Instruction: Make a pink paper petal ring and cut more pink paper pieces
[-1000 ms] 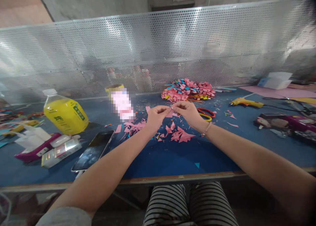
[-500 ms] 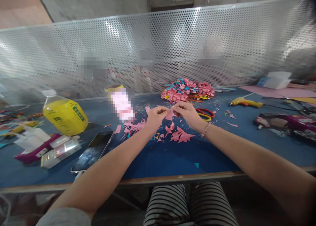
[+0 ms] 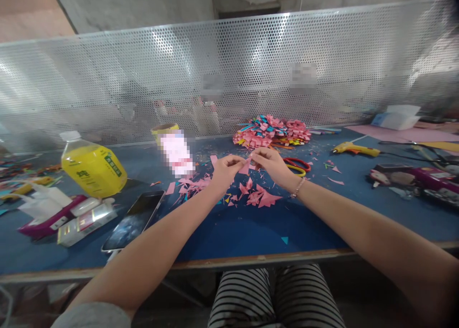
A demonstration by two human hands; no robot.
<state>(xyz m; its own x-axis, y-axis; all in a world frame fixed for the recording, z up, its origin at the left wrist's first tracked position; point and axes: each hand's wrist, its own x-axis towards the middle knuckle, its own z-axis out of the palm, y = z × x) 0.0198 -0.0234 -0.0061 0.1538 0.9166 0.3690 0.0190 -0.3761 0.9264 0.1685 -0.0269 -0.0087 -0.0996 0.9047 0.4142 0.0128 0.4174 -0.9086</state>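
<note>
My left hand [image 3: 225, 169] and my right hand [image 3: 271, 163] meet above the blue table [image 3: 251, 230], both pinching a small pink paper piece [image 3: 246, 166] between their fingertips. A bracelet circles my right wrist. Under the hands lies a scatter of pink paper scraps [image 3: 258, 195], with more scraps [image 3: 191, 184] to the left. Red and yellow scissors [image 3: 298, 165] lie just right of my right hand. A heap of folded pink, blue and yellow paper pieces [image 3: 271, 130] sits behind the hands.
A yellow drink bottle [image 3: 92, 166], a tissue pack [image 3: 45, 213], a small box [image 3: 88, 220] and a phone [image 3: 134, 220] lie at the left. A yellow glue gun [image 3: 355, 149] and pink packaging [image 3: 418, 179] are at the right. A perforated metal screen [image 3: 229, 74] backs the table.
The hands stay together over the scraps; the pink piece now shows more clearly between the fingertips. The view has shifted very slightly.
</note>
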